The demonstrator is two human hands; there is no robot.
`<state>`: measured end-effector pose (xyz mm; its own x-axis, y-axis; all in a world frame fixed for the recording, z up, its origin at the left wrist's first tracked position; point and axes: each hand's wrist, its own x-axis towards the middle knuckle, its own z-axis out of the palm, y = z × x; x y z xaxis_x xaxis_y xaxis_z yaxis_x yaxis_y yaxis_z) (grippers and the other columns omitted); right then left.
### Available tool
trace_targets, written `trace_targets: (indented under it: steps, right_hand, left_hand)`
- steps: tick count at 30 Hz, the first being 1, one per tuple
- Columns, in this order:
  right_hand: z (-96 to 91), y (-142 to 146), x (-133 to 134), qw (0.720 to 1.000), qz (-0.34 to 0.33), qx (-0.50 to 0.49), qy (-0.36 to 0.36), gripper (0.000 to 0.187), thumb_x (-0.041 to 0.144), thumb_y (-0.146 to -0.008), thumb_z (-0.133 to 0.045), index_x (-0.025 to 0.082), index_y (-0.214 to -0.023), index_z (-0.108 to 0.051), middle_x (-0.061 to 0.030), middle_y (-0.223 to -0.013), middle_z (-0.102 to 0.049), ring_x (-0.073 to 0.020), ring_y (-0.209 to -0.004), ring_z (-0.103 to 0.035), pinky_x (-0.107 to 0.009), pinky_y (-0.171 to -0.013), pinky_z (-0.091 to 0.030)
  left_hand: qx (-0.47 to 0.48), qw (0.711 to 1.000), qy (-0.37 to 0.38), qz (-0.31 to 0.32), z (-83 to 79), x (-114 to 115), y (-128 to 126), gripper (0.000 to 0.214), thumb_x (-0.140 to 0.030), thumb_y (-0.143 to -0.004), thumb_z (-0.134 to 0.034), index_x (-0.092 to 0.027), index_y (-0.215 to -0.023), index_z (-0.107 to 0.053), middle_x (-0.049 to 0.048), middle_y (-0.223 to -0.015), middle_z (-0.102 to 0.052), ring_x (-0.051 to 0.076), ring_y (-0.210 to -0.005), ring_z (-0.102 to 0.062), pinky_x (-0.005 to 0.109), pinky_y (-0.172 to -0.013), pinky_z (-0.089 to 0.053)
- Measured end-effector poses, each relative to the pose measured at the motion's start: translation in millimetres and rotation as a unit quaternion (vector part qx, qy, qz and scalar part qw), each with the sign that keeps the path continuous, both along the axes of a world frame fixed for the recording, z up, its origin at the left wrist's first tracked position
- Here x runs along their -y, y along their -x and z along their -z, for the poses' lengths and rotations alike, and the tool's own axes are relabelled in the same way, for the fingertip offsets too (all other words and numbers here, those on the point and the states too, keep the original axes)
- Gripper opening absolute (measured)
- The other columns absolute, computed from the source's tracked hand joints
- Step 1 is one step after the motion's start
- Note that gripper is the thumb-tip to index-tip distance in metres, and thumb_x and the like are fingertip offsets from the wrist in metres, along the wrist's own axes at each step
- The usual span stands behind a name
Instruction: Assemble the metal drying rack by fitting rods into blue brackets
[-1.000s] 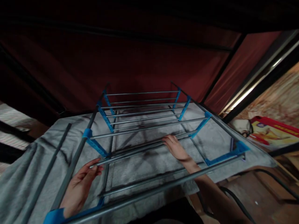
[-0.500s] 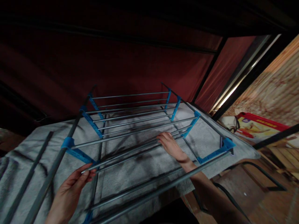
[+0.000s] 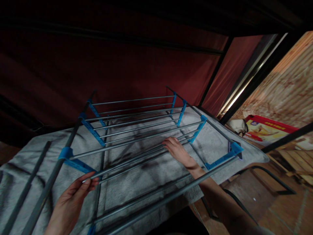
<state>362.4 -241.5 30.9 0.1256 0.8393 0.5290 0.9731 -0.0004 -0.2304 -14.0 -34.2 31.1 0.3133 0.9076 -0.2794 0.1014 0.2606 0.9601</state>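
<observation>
A rack of grey metal tubes [image 3: 137, 147] with blue plastic brackets [image 3: 93, 132] stands on a grey cloth. My left hand [image 3: 73, 199] pinches the near end of a thin metal rod [image 3: 122, 165] between thumb and fingers, beside the front left bracket [image 3: 80, 165]. Farther along, my right hand [image 3: 177, 150] curls over the same rod in the middle of the rack; its fingertips are partly hidden. A second thin rod [image 3: 127, 174] runs close below. The nearest thick tube [image 3: 171, 195] passes in front of my right forearm.
The grey cloth [image 3: 26, 156] covers the surface under the rack, with a loose dark tube [image 3: 31, 182] at the left. Dark red fabric [image 3: 122, 68] hangs behind. To the right are a metal-framed chair [image 3: 259, 195], a red and yellow box [image 3: 266, 129] and wooden slats [image 3: 293, 161].
The view has shifted slightly, so the rack and both hands appear a little farther left. Both hands keep their places on the rod, with no clear movement against the rack.
</observation>
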Motion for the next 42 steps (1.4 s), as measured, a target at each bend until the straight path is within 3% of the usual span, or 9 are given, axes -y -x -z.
trace_targets:
  steps: [5,10,15,20,26,30,34,37,42]
  right_hand:
    - [-4.5,12.3,-1.3,0.999,0.004,0.038,0.010,0.027,0.015,-0.101,-0.046,0.018,-0.124,-0.061,-0.0100,-0.116,-0.064,-0.0228,-0.108,-0.057,-0.045,-0.103,-0.046]
    - [-3.0,58.8,-24.1,0.992,-0.052,0.113,0.033,0.037,0.013,-0.099,-0.048,0.018,-0.136,-0.055,-0.0104,-0.129,-0.061,-0.0240,-0.119,-0.053,-0.045,-0.111,-0.037]
    - [-7.0,90.8,-59.5,0.984,-0.087,0.131,0.078,0.041,0.011,-0.096,-0.052,0.020,-0.136,-0.055,-0.0082,-0.116,-0.064,-0.0231,-0.103,-0.058,-0.039,-0.098,-0.045]
    - [-10.3,87.6,-79.5,0.981,-0.095,0.137,0.103,0.051,0.000,-0.091,-0.049,0.023,-0.136,-0.056,-0.0059,-0.106,-0.062,-0.0215,-0.098,-0.059,-0.036,-0.092,-0.047]
    - [-7.9,80.6,-80.6,0.980,-0.107,0.123,0.112,0.062,-0.006,-0.086,-0.046,0.024,-0.140,-0.051,-0.0051,-0.109,-0.061,-0.0214,-0.100,-0.059,-0.036,-0.091,-0.047]
    - [-5.1,79.6,-81.2,0.981,-0.120,0.113,0.105,0.059,-0.004,-0.087,-0.048,0.024,-0.138,-0.053,-0.0052,-0.107,-0.061,-0.0214,-0.099,-0.059,-0.036,-0.089,-0.049]
    - [-3.2,78.0,-81.2,0.982,-0.124,0.106,0.098,0.054,0.000,-0.090,-0.048,0.024,-0.138,-0.054,-0.0055,-0.108,-0.062,-0.0218,-0.098,-0.060,-0.038,-0.090,-0.049]
    - [-2.7,76.5,-80.8,0.982,-0.127,0.101,0.098,0.056,0.000,-0.090,-0.047,0.025,-0.140,-0.052,-0.0056,-0.110,-0.062,-0.0222,-0.101,-0.060,-0.038,-0.091,-0.049]
    - [-2.7,75.3,-81.1,0.981,-0.129,0.096,0.110,0.060,-0.003,-0.087,-0.046,0.026,-0.140,-0.052,-0.0056,-0.113,-0.063,-0.0212,-0.103,-0.060,-0.037,-0.091,-0.048]
  left_hand:
    - [-0.010,0.998,-0.050,0.029,4.2,-6.2,5.3,0.067,-0.066,-0.060,-0.084,-0.024,-0.110,-0.069,0.0016,-0.086,-0.077,0.017,-0.087,-0.068,0.022,-0.081,-0.054]
    - [0.039,0.993,-0.109,0.033,3.6,1.9,-0.3,0.061,-0.059,-0.071,-0.080,-0.022,-0.117,-0.063,0.0035,-0.086,-0.076,0.018,-0.080,-0.069,0.028,-0.084,-0.053]
    - [0.071,0.987,-0.141,0.008,1.3,6.7,-8.6,0.049,-0.053,-0.077,-0.076,-0.024,-0.111,-0.056,0.0007,-0.079,-0.073,0.019,-0.072,-0.070,0.033,-0.076,-0.053]
    - [0.082,0.987,-0.139,-0.015,4.4,0.9,-12.4,0.041,-0.044,-0.074,-0.078,-0.027,-0.098,-0.048,-0.0065,-0.068,-0.064,0.017,-0.060,-0.063,0.032,-0.062,-0.050]
    - [0.022,0.965,-0.257,-0.058,12.5,-14.0,-12.7,0.047,-0.037,-0.071,-0.080,-0.025,-0.109,-0.056,-0.0069,-0.069,-0.056,0.014,-0.065,-0.057,0.029,-0.067,-0.048]
    - [0.006,0.961,-0.271,-0.057,4.1,-22.2,-12.1,0.043,-0.032,-0.067,-0.083,-0.023,-0.104,-0.064,-0.0024,-0.082,-0.061,0.016,-0.077,-0.059,0.029,-0.074,-0.048]
    - [0.072,0.974,-0.205,0.062,-7.2,-35.1,-7.6,0.042,-0.030,-0.071,-0.083,-0.019,-0.108,-0.066,0.0048,-0.109,-0.068,0.024,-0.110,-0.061,0.034,-0.095,-0.046]
    - [0.098,0.972,-0.155,0.150,-5.9,-48.0,-1.7,0.036,-0.030,-0.075,-0.080,-0.017,-0.106,-0.067,0.0035,-0.099,-0.071,0.025,-0.102,-0.064,0.035,-0.090,-0.046]
    - [0.147,0.963,-0.119,0.193,6.8,-64.5,2.2,0.033,-0.031,-0.074,-0.082,-0.015,-0.099,-0.067,0.0003,-0.091,-0.067,0.018,-0.086,-0.060,0.030,-0.080,-0.044]
